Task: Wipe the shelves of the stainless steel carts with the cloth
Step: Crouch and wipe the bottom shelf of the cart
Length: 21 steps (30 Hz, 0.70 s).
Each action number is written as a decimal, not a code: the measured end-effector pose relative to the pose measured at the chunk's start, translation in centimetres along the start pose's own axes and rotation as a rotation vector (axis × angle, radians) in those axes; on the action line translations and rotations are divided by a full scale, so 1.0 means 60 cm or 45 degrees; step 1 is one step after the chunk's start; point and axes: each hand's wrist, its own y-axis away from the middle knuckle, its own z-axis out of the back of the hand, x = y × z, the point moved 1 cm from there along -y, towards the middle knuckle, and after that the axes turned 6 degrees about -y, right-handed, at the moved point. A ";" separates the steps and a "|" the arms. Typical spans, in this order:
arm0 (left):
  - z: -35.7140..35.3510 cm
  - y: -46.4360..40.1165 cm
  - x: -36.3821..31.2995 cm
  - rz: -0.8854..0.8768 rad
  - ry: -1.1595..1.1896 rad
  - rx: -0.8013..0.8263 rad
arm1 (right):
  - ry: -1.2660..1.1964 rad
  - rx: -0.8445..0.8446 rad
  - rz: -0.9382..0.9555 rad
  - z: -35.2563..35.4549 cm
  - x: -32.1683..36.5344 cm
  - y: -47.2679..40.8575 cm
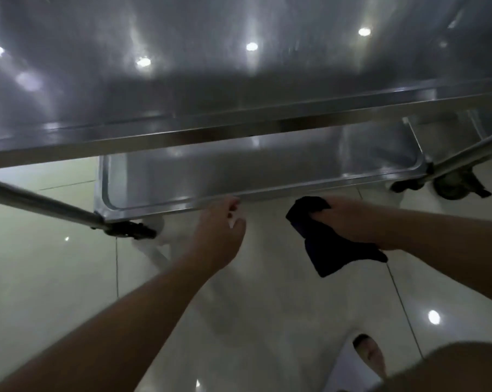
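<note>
At nine o'clock a steel leg (41,203) of the cart slants down to a black caster bracket (131,230) at the near left corner of the lower shelf (239,171), which lies beneath the broad, reflective upper shelf (210,80) filling the twelve o'clock half of the view. Just right of centre-left, the left hand (219,233) reaches to the lower shelf's near rim, fingertips touching its edge; whether they grasp it cannot be told. At three o'clock the right hand (349,219) clenches a dark cloth (323,244), held just in front of the rim, its loose end hanging above the glossy tiled floor (55,278). At two o'clock, a caster wheel (451,188) sits under the far corner.
</note>
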 end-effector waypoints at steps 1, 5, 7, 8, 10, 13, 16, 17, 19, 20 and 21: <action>0.011 0.025 -0.007 0.049 0.018 0.046 | -0.074 0.024 -0.034 -0.018 0.009 0.018; 0.062 0.125 -0.045 0.285 0.088 0.275 | -0.290 0.019 -0.239 -0.086 0.041 0.094; 0.092 0.175 -0.074 0.334 0.153 0.363 | -0.395 0.023 -0.329 -0.119 0.059 0.140; 0.111 0.199 -0.091 0.344 0.182 0.401 | -0.465 0.002 -0.368 -0.134 0.072 0.165; 0.154 0.251 -0.131 0.380 0.247 0.478 | -0.627 -0.064 -0.438 -0.162 0.103 0.221; 0.231 0.336 -0.198 0.461 0.421 0.553 | -0.820 -0.156 -0.520 -0.193 0.177 0.319; 0.323 0.408 -0.268 0.568 0.581 0.542 | -0.983 -0.199 -0.575 -0.207 0.262 0.418; 0.357 0.427 -0.288 0.599 0.620 0.523 | -1.054 -0.188 -0.584 -0.209 0.294 0.451; 0.423 0.460 -0.324 0.644 0.682 0.499 | -1.126 -0.169 -0.574 -0.210 0.353 0.511; 0.457 0.473 -0.340 0.658 0.713 0.480 | -1.135 -0.158 -0.550 -0.210 0.384 0.537; 0.492 0.485 -0.355 0.664 0.742 0.456 | -1.141 -0.149 -0.525 -0.211 0.414 0.561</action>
